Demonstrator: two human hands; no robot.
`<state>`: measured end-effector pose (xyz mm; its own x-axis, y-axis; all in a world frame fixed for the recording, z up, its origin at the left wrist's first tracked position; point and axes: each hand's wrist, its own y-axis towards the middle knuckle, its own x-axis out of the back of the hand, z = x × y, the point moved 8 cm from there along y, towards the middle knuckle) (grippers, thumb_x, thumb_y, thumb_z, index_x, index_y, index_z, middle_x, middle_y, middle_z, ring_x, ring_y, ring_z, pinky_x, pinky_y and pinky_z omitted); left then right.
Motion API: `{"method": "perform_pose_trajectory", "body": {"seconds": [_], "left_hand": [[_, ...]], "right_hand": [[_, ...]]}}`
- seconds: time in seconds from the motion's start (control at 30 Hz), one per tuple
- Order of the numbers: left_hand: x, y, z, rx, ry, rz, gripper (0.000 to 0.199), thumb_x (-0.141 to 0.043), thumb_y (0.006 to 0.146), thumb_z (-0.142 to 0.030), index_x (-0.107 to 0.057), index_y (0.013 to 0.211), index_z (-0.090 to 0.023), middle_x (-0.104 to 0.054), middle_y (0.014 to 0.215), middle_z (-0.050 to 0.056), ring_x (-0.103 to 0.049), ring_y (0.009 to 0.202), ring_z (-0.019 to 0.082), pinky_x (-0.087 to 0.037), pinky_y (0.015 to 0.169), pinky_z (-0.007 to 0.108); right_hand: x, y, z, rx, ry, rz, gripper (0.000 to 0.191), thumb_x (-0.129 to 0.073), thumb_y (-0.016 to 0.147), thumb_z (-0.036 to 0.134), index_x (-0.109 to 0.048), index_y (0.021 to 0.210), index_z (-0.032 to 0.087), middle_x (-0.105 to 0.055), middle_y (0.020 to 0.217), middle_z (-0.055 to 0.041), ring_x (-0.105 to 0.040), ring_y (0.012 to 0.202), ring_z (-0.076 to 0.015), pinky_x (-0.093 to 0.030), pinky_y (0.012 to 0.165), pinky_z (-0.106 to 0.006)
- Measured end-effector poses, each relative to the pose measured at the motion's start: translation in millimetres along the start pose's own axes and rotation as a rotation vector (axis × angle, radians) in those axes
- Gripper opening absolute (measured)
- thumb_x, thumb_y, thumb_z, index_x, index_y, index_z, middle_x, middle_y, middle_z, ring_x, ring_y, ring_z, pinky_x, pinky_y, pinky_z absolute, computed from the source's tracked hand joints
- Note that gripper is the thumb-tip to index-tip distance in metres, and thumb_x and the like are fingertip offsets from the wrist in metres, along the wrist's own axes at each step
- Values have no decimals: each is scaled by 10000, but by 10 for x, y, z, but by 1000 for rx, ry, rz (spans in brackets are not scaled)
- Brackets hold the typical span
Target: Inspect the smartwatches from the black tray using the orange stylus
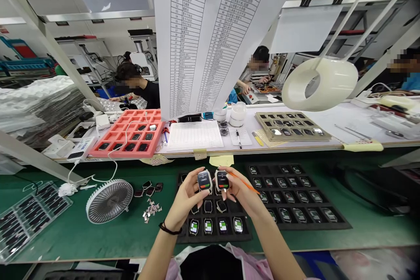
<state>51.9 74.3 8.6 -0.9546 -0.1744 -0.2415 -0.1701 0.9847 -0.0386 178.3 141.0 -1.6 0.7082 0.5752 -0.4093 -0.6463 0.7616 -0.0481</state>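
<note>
My left hand (193, 190) is closed around a smartwatch (204, 180) without a strap, its lit screen turned up to me. Beside it, my right hand (238, 188) grips a second smartwatch (222, 180), also lit, with a similar dark screen and a coloured bar. An orange pointed tool (244, 181) sticks out along the right hand; its grip end is hidden. Both hands hover over a black foam tray (215, 237), where watches rest in slots, the front row showing green and white screens. A larger black tray (331, 226) of watches lies to the right.
On the green bench stand a white fan (110, 201), small pinkish tabs (152, 211), loose watch parts (150, 190) and a clear tray (33, 216). The shelf holds a red tray (126, 133) and a beige tray (292, 127). A printed sheet (213, 43) hangs ahead. Co-workers sit beyond.
</note>
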Motion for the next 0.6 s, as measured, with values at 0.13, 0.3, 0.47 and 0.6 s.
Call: {"method": "perform_pose_trajectory", "body": {"seconds": [0.13, 0.3, 0.47, 0.6], "left_hand": [[13, -10, 2, -6, -39, 6, 589, -728, 755, -321, -492, 1288, -233, -604, 1169, 115, -599, 800, 153, -426, 470, 154], [94, 32, 52, -46, 144, -56, 584, -698, 776, -364, -465, 1297, -239, -599, 1192, 109, -608, 931, 212, -464, 512, 189], [183, 45, 98, -75, 224, -130, 505, -632, 820, -400, -472, 1273, -244, -591, 1224, 98, -623, 967, 214, -494, 563, 213], [194, 45, 95, -97, 223, -146, 475, -636, 820, -398, -492, 1237, -223, -614, 1180, 95, -629, 979, 213, -525, 675, 254]], "right_hand": [[-20, -18, 32, -15, 22, 24, 353, -585, 852, 414, -577, 1132, 199, -659, 889, -70, -598, 539, -131, -317, 393, -223], [-10, -56, 71, 65, -114, -15, 388, -589, 861, 404, -544, 1203, 227, -629, 932, -65, -618, 610, -149, -377, 423, -237], [-48, -56, 45, 78, -186, -11, 370, -594, 863, 379, -527, 1205, 254, -602, 968, -56, -609, 633, -138, -385, 443, -238], [-88, -34, 23, 84, -177, 27, 386, -618, 844, 361, -513, 1207, 282, -587, 1049, -65, -620, 667, -143, -362, 425, -226]]}}
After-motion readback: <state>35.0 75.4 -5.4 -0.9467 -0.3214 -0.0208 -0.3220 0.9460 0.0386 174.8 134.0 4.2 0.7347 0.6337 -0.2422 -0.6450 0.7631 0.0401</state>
